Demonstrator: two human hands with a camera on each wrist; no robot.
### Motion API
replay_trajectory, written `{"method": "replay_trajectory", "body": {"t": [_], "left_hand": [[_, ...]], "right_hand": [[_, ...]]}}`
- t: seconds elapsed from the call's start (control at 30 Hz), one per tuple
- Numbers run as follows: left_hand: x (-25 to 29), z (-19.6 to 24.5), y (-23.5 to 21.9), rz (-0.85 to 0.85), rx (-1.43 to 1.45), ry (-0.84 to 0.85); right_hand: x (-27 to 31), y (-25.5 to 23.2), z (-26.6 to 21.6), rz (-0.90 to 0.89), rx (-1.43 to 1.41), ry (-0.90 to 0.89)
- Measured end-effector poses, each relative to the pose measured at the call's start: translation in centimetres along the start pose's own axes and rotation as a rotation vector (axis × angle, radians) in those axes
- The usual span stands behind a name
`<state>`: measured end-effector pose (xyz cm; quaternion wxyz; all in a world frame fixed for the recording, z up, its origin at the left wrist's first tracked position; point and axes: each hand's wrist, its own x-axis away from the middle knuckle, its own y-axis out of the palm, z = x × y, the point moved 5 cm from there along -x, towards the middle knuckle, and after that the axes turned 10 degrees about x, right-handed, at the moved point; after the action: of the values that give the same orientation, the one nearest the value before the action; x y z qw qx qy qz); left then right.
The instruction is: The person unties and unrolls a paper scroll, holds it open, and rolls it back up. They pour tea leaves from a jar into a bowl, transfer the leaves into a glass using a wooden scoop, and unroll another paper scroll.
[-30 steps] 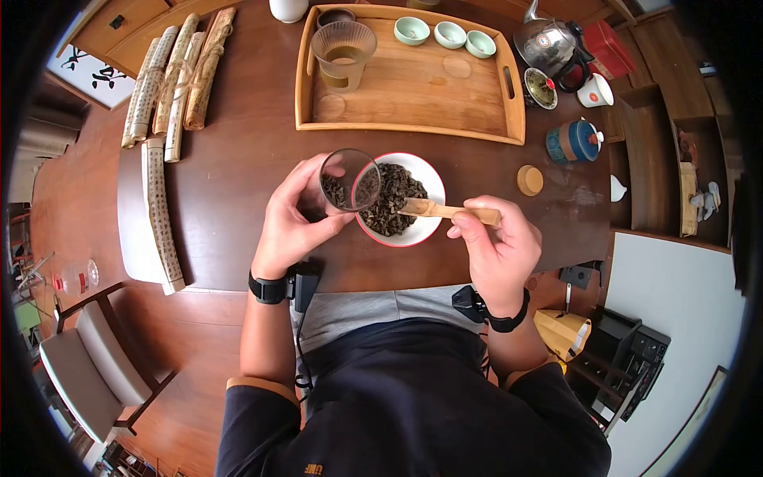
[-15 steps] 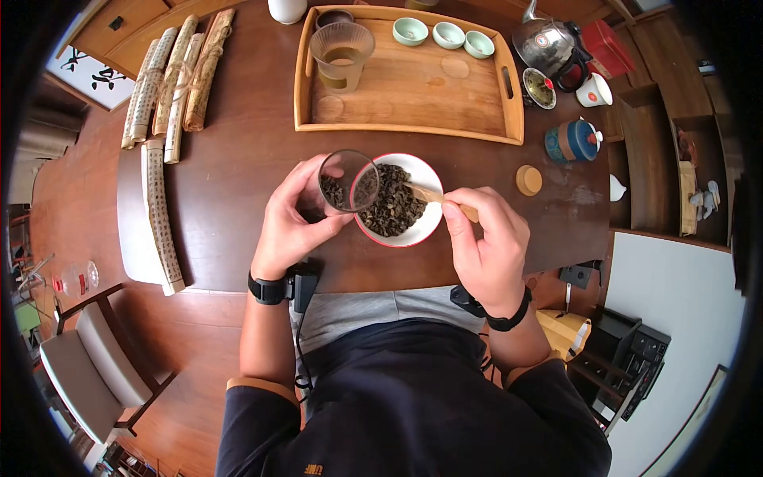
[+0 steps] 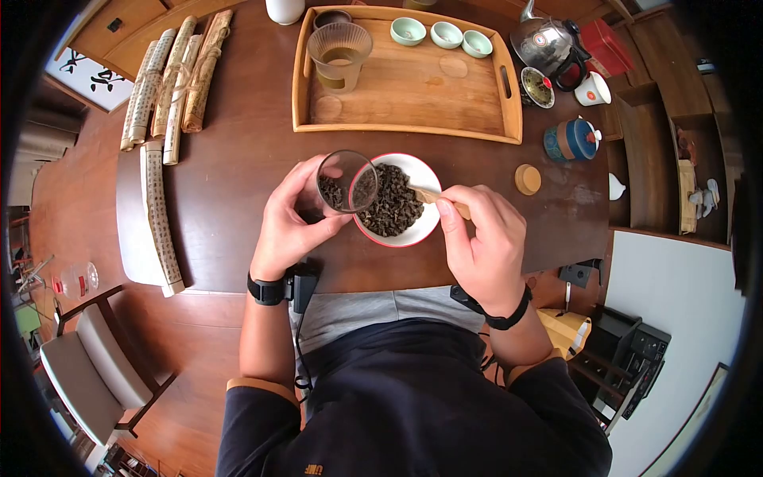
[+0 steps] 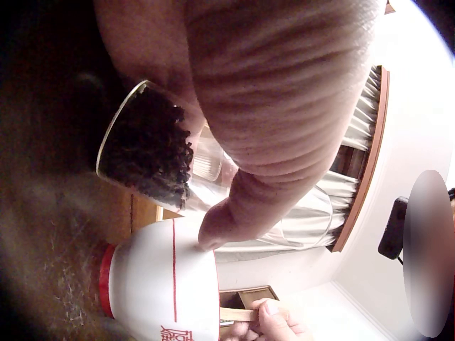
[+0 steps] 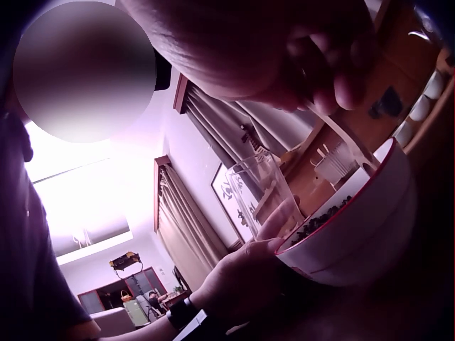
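Note:
My left hand (image 3: pixel 288 219) grips a clear glass (image 3: pixel 337 181), tilted beside the left rim of a white, red-rimmed bowl (image 3: pixel 420 230). Dark tea leaves lie in the glass, banked inside it in the left wrist view. In that view my thumb tip is right at the wall of the bowl (image 4: pixel 153 273). More dark tea leaves (image 3: pixel 391 211) fill much of the bowl. With thumb and fingers, my right hand (image 3: pixel 487 242) holds a wooden tea scoop (image 3: pixel 427 195) at the bowl's right side. Its tip is among the leaves, and my fingers hide most of its handle.
Beyond the bowl stands a wooden tray (image 3: pixel 397 127) with a ribbed pitcher (image 3: pixel 339 60) and pale green cups (image 3: pixel 408 32). To the right are a round wooden lid (image 3: pixel 527 180), a blue jar (image 3: pixel 571 141) and a steel kettle (image 3: pixel 544 41). Bamboo scrolls (image 3: pixel 161 215) lie left.
My right hand has moved left toward the bowl, pushing the scoop further into the leaves, its handle now mostly covered by my fingers. The left hand and glass stay nearly still.

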<state>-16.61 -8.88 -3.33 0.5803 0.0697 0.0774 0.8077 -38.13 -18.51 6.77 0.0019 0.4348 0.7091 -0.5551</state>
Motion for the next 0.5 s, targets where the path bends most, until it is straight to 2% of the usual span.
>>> {"method": "replay_trajectory", "body": {"t": [0.07, 0.1, 0.17, 0.27, 0.43, 0.5], "left_hand": [[0.1, 0.0, 0.0, 0.006, 0.009, 0.000], [0.0, 0.0, 0.0, 0.004, 0.006, 0.005], [0.1, 0.0, -0.1, 0.003, 0.004, 0.007], [0.0, -0.1, 0.0, 0.004, -0.006, 0.006], [0.0, -0.1, 0.1, 0.001, 0.024, 0.016], [0.0, -0.2, 0.0, 0.000, 0.030, 0.017]], "right_hand": [[0.3, 0.3, 0.4, -0.014, -0.080, 0.118], [0.3, 0.4, 0.2, -0.014, -0.081, 0.118], [0.8, 0.1, 0.6, 0.045, -0.239, 0.253], [1.2, -0.5, 0.5, 0.078, -0.281, 0.283], [0.5, -1.1, 0.9, 0.096, -0.207, 0.226], [0.3, -0.8, 0.9, 0.106, -0.108, 0.100]]}}
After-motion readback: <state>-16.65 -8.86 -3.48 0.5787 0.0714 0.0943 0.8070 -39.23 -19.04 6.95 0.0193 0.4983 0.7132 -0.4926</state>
